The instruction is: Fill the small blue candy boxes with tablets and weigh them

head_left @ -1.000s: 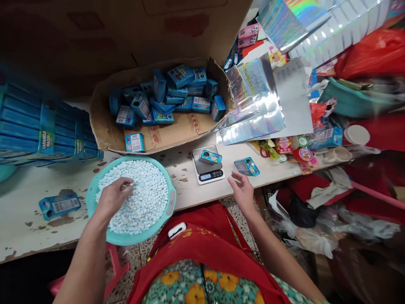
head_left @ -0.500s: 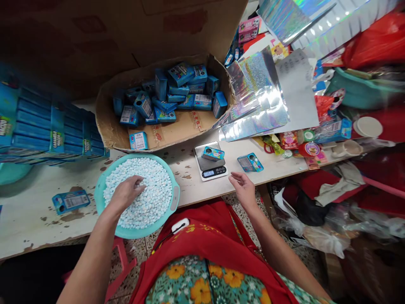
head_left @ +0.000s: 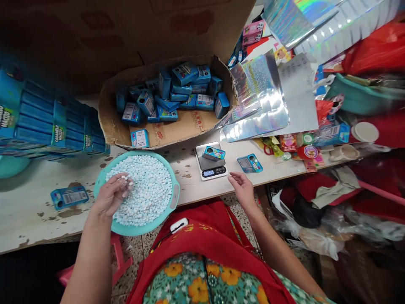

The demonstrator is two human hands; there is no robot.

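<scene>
My left hand hovers over a teal bowl full of small white candies, fingers curled round a few of them. My right hand rests at the table's front edge, fingers loosely apart and holding nothing. Just beyond it a small digital scale carries a blue candy box. Another blue box lies flat to the right of the scale.
A cardboard tray at the back holds several blue boxes. Stacked blue cartons stand far left, with one loose box on the worn white table. Holographic sheets and clutter fill the right.
My left hand has lifted out of the candies and turned palm up with a few pinched in its fingers. The right hand has stayed put.
</scene>
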